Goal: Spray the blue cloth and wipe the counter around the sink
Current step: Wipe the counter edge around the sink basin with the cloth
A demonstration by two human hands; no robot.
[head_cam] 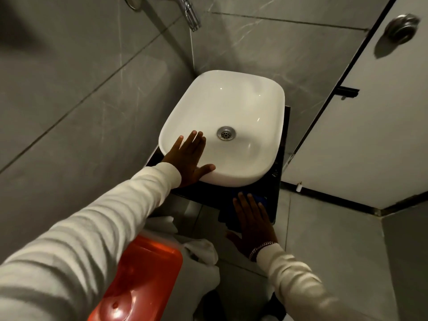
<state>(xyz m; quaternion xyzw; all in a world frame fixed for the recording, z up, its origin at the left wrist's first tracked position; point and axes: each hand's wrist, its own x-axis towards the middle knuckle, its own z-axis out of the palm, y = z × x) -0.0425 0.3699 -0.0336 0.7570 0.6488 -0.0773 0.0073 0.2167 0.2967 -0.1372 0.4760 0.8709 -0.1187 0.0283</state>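
Lying dark, crumpled: blue cloth (257, 201) on counter (275, 181)

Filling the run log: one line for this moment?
wipe | right hand flat on blue cloth, front counter | left hand braces sink

The sink (231, 107) looks glossy white ceramic, its drain (226, 133) shiny metal. The counter (273, 181) is dark and smooth. The cloth (258, 200) is soft blue fabric. Wall tiles (69, 77) are grey, marbled, faintly glossy. The tap (191, 12) is chrome.
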